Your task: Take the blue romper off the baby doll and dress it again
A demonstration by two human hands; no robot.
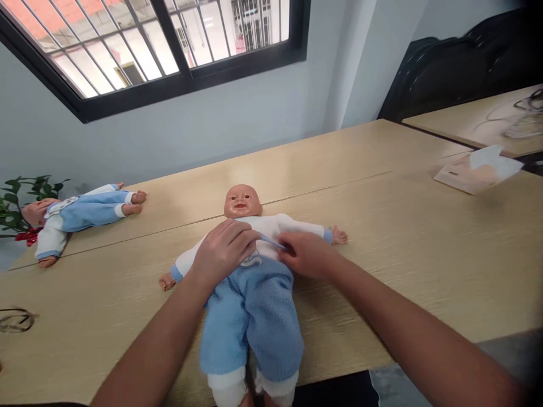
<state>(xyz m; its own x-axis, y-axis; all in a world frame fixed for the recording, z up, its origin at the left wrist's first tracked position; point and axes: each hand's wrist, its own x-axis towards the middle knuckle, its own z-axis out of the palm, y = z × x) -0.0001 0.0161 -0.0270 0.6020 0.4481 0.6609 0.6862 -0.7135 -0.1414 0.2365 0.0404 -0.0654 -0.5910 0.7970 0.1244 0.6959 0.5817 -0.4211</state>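
Both hands on doll (250, 282), mid-table (403, 237).
Your left hand (224, 251) lies curled on its chest, holding nothing; your right hand (306, 254) pinches the blue strap (271, 242).

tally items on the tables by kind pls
Baby dolls: 2, one under both hands, one lying at far left
Tissue packs: 1
Potted plants: 1
Cable bundles: 1
Total: 5
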